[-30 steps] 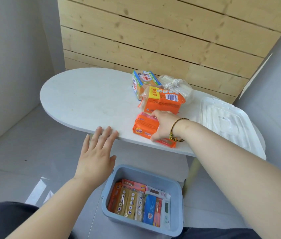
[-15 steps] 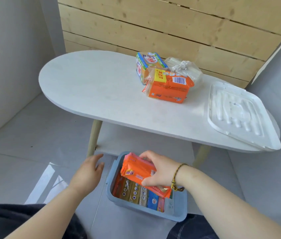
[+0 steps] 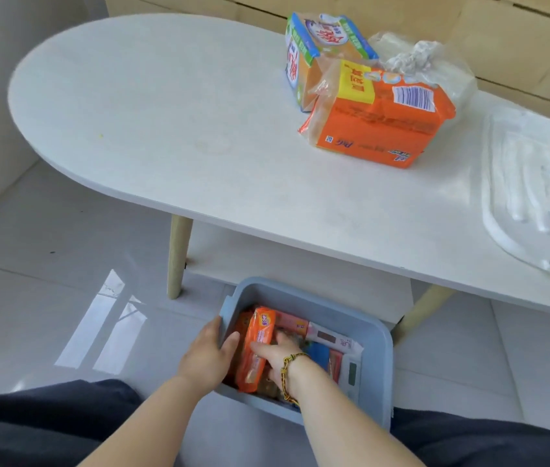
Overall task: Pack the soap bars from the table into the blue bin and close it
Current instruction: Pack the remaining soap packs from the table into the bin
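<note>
Now the right hand [image 3: 280, 357] pinches an orange soap pack [image 3: 258, 345] on edge inside the blue bin [image 3: 307, 298], lengthwise along its left wall; the left hand [image 3: 204, 360] grips that wall's rim. Beyond the bin, a larger orange pack [image 3: 378, 129] waits on the counter [image 3: 199, 146], nearer the right hand.

You are in a plain, home-like room: a white oval desk [image 3: 199, 129] on tapered wooden legs [image 3: 177, 261], glossy grey floor tiles [image 3: 48, 264], a pale wood-plank wall [image 3: 502, 35].
</note>
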`<state>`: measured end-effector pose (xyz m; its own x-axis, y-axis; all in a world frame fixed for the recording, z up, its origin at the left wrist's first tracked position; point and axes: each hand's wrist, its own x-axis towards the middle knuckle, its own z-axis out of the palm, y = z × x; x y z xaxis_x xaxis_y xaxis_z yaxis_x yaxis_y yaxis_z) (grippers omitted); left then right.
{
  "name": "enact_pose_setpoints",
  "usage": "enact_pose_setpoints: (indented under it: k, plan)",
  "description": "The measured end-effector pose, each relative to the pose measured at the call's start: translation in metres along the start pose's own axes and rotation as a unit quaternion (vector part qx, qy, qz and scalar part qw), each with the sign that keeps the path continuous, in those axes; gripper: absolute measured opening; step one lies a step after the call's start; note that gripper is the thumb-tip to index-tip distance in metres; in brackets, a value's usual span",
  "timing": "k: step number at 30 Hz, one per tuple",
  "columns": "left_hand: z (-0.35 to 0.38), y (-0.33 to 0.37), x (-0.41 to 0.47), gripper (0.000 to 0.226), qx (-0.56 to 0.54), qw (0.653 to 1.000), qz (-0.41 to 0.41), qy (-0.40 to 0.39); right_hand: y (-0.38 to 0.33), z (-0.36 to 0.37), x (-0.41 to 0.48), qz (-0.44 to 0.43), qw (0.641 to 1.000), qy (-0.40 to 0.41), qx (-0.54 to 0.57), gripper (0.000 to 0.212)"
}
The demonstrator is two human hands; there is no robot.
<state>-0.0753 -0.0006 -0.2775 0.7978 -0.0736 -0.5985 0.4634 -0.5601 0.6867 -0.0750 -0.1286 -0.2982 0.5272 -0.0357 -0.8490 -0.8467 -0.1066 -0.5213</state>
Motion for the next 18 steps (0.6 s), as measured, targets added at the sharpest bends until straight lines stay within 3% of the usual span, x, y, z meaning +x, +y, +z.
enact_pose_setpoints:
  k: [4,10,18]
  plan:
    - [0.005,-0.014,0.007,0.057,0.012,1.000,0.001,-0.007,0.002,0.017,0.015,0.001,1.000,-0.019,0.003,0.066]
    - [0.000,-0.030,0.011,0.063,0.107,0.993,0.040,-0.004,0.000,0.022,0.027,-0.029,0.998,0.014,-0.050,0.055]
    - [0.002,-0.036,0.015,0.063,0.109,0.992,0.059,0.000,-0.001,0.021,0.034,-0.034,0.986,0.054,-0.153,0.053]
